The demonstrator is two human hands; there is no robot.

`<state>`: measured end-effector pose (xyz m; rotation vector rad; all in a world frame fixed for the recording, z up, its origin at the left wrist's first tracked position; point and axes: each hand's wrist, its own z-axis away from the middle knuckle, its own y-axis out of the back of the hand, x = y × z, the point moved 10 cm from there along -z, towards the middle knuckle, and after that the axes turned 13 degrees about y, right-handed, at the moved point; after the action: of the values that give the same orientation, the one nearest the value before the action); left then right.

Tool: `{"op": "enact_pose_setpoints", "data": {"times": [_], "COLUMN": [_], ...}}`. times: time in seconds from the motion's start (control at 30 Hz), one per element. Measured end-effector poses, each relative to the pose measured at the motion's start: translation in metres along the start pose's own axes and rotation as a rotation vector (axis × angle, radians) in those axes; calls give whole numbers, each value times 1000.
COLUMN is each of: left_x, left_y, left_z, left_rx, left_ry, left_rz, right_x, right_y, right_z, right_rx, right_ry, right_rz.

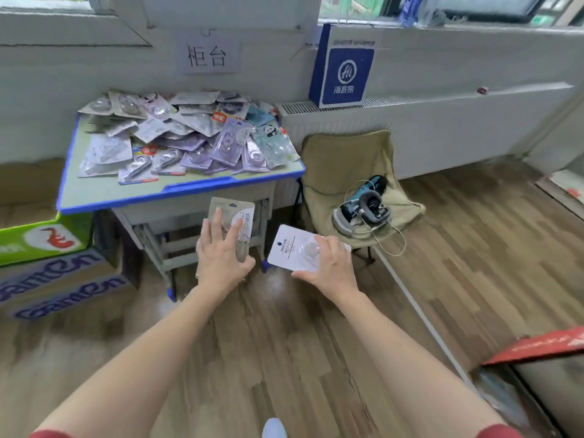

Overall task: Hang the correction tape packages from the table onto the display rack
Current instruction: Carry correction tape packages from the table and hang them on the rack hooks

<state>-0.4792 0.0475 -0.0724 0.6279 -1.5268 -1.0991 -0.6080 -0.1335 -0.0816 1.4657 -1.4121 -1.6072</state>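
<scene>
At the far left: a green box (41, 238) stands on purple boxes (57, 279), just beside the table.
On the table (94, 191): a big pile of packages (189, 137) lies loose, many overlapping each other. None of these is hung yet.
Left grip (221, 257): the fingers are spread almost straight over the front of a beige package (230, 205), with the thumb at its lower edge. It holds this package in the air, just in front of the table edge.
Right grip (328, 263): the fingers curl over the far edge of a white package (286, 248), with the thumb at the near edge. The package is in the air, near the beige one but apart from it.
Further right: a folding chair (347, 159) carries a blue-grey device (363, 207) and its cord on the seat.
Display rack: not in view, so I cannot tell how many packages hang there.
Progress: two packages are in the grips and not hung. Judging from the pile, most of the work is left.
</scene>
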Motion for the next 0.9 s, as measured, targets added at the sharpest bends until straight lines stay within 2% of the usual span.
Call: {"op": "enact_pose_setpoints", "data": {"times": [0.17, 0.4, 0.67, 0.9], "left_x": [56, 138, 285, 414], "left_y": [-19, -75, -132, -185], "left_z": [57, 166, 333, 471], "left_rx": [-71, -199, -324, -390], "left_ry": [-156, -386, -741, -901], "left_rz": [4, 9, 25, 67], "right_x": [45, 105, 184, 267], "right_y": [37, 77, 159, 239], "right_z": [93, 269, 471, 633], "right_rx": [93, 194, 368, 481], "right_ry": [-186, -521, -816, -982], "right_rz": [49, 75, 153, 183]}}
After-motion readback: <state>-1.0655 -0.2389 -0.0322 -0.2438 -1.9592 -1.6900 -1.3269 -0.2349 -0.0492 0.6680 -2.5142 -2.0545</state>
